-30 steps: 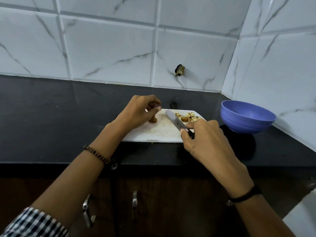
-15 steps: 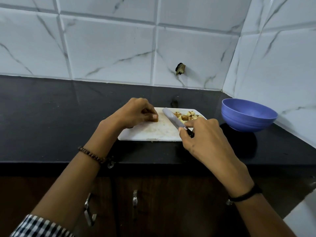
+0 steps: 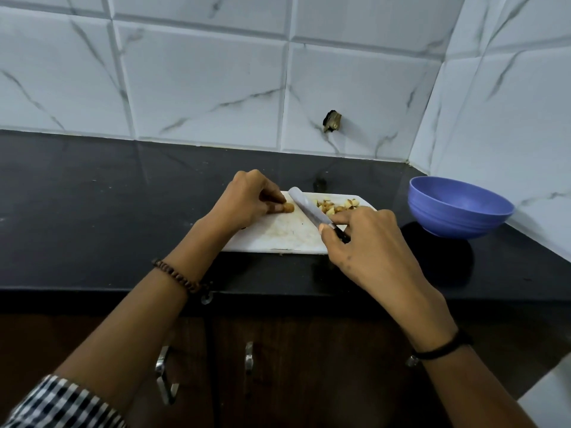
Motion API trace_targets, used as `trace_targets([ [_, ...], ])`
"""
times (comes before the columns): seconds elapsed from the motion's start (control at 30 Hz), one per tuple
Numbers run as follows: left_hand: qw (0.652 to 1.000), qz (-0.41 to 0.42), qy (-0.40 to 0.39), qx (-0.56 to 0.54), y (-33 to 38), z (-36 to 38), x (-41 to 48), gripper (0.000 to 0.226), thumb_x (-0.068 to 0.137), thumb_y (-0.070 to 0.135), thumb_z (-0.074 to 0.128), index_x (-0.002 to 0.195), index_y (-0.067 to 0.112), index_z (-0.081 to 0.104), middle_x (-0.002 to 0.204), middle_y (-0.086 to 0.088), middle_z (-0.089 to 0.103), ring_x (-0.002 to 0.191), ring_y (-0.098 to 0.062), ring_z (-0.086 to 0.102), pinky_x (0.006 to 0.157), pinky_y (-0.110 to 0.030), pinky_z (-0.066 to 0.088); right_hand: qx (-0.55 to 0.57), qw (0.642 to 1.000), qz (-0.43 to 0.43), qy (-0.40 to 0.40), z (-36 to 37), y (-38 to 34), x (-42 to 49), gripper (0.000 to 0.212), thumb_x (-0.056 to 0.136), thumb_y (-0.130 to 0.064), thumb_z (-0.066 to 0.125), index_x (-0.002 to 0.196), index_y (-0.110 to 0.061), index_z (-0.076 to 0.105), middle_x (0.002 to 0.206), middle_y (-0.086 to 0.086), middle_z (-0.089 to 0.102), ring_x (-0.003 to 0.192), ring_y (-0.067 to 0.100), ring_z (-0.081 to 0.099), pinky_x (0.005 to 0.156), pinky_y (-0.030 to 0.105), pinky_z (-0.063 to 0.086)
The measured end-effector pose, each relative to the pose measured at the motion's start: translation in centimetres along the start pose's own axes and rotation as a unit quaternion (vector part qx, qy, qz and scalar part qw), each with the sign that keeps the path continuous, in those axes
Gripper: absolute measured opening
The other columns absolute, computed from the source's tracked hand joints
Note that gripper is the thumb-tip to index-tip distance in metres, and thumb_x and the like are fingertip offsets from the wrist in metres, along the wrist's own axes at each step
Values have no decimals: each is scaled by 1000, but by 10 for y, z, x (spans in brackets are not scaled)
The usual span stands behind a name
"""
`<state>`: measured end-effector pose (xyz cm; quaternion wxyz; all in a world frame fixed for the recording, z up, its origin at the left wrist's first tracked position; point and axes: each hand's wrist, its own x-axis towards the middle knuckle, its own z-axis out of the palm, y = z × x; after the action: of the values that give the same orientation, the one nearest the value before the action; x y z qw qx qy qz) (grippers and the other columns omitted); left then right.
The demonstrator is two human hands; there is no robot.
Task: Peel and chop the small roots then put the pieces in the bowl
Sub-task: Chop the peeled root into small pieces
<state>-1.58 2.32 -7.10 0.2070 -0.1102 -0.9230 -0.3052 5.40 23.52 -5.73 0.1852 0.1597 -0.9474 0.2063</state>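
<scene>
Where two walls of white marble-veined tiles [image 3: 200, 97] meet in a corner, a black countertop [image 3: 92, 211] runs above dark wooden cabinet doors [image 3: 309, 381] with two metal handles [image 3: 165, 375]. A small dark stub [image 3: 332, 121] sticks out of the back wall at twelve o'clock from the white cutting board [image 3: 278, 236], which lies near the counter's front edge.

The left hand [image 3: 244, 199] is curled, its fingertips pinching one small brown root [image 3: 289, 207] down on the board at about eleven o'clock. The right hand [image 3: 364, 239] grips the dark handle of a knife [image 3: 306, 208], thumb along one side and forefinger stretched along the other; the blade points toward eleven o'clock, its tip just beside the root, though contact cannot be judged.

One heap of chopped pieces [image 3: 336, 206] sits at the board's one o'clock corner, the pieces too small to count. One blue bowl [image 3: 457, 208] stands on the counter at three o'clock, apart from the board; its inside is not visible. One bead bracelet [image 3: 176, 274] circles the left wrist above a checked sleeve [image 3: 61, 403], and one black band [image 3: 438, 350] circles the right.
</scene>
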Motion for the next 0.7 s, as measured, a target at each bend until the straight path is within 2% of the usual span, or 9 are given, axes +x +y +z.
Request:
trace_targets([
  [0.1,1000,-19,4,-10,2,-2,-1,22,75,32,81,93,19,79,88,9,73,86,-3,66,86,-31,56,-9,1000,-6,4,4,-2,2,32,96,-40,53,115,-19,70,77,2,61,70,12,57,63,31,53],
  [0.2,999,-39,10,-12,3,-1,-1,19,75,32,82,89,19,79,83,10,73,84,-4,66,84,-31,57,-22,1000,-4,11,7,-4,3,32,96,-41,52,112,-19,70,84,3,61,67,13,57,59,31,52],
  [0.33,999,-49,16,-15,4,0,0,16,76,27,82,89,18,80,79,11,71,76,3,62,72,-18,51,-46,999,-7,12,9,-11,6,33,96,-40,50,113,-20,69,82,4,59,57,13,52,52,26,43],
  [0.43,999,-45,21,-11,4,1,0,12,78,17,79,90,16,80,85,7,74,74,3,62,65,-6,44,-63,998,-1,-4,7,-19,9,31,96,-38,50,111,-19,70,79,3,56,58,13,50,48,25,35],
  [0.5,999,-41,25,-8,3,2,-1,13,79,16,78,91,15,80,86,5,75,74,1,64,63,-4,45,-69,998,-1,-14,8,-26,10,28,96,-35,50,102,-17,71,74,1,51,62,17,50,49,26,31],
  [0.53,999,-39,25,-8,2,2,-1,13,79,16,77,91,14,80,86,4,75,74,-1,65,63,-5,47,-74,997,7,-20,8,-30,11,25,96,-33,51,91,-16,68,70,0,46,63,19,47,47,26,28],
  [0.6,999,-32,27,-9,2,2,-1,12,79,16,76,90,15,80,83,5,75,73,-4,67,63,-12,53,-86,996,18,-24,8,-36,13,29,96,-26,51,69,-16,50,67,-1,36,64,21,43,44,27,22],
  [0.63,999,-28,28,-8,2,2,-2,11,79,15,76,89,16,81,81,5,75,72,-6,68,63,-16,56,-90,995,15,-29,7,-40,14,30,97,-22,50,68,-16,44,68,-1,34,66,23,44,45,28,23],
  [0.7,999,-25,30,-7,2,2,-2,11,79,15,76,88,16,81,78,4,75,72,-10,68,66,-27,58,-111,993,6,-48,6,-50,15,10,98,-17,49,90,-15,56,77,1,44,76,26,51,51,29,29],
])
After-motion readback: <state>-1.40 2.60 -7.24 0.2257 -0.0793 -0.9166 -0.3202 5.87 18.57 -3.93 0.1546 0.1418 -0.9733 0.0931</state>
